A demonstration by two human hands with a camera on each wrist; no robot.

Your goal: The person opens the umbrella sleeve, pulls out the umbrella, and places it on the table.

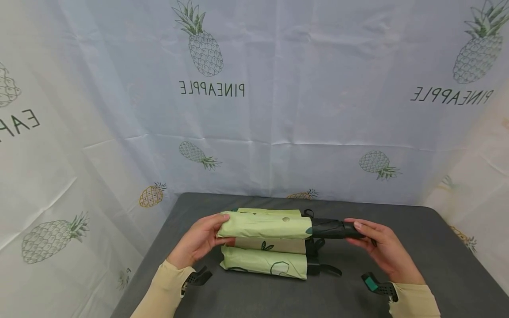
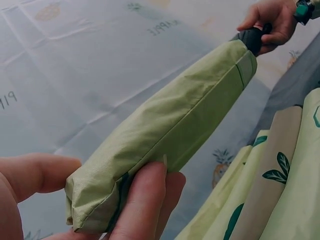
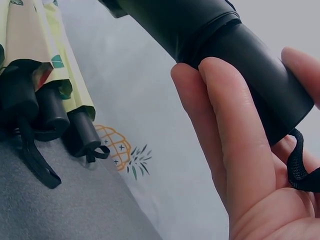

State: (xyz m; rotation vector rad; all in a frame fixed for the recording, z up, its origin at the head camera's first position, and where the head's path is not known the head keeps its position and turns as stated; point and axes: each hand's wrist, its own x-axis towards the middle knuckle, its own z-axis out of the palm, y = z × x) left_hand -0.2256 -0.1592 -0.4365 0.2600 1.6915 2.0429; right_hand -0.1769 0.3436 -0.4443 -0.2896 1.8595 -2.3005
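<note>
My left hand and right hand hold a folded umbrella level between them, above other umbrellas. It wears a light green sleeve and has a black handle with a wrist strap. In the left wrist view, the left thumb and fingers pinch the sleeve's closed end. At the other end, the right fingers and thumb grip the handle. Under it lie a beige umbrella with a leaf print and a light green umbrella nearest me. Another green umbrella shows behind.
The umbrellas lie side by side on a dark grey table, black handles to the right, strap loops trailing. A white curtain printed with pineapples hangs behind the table and along both sides. Each wrist wears a black camera mount.
</note>
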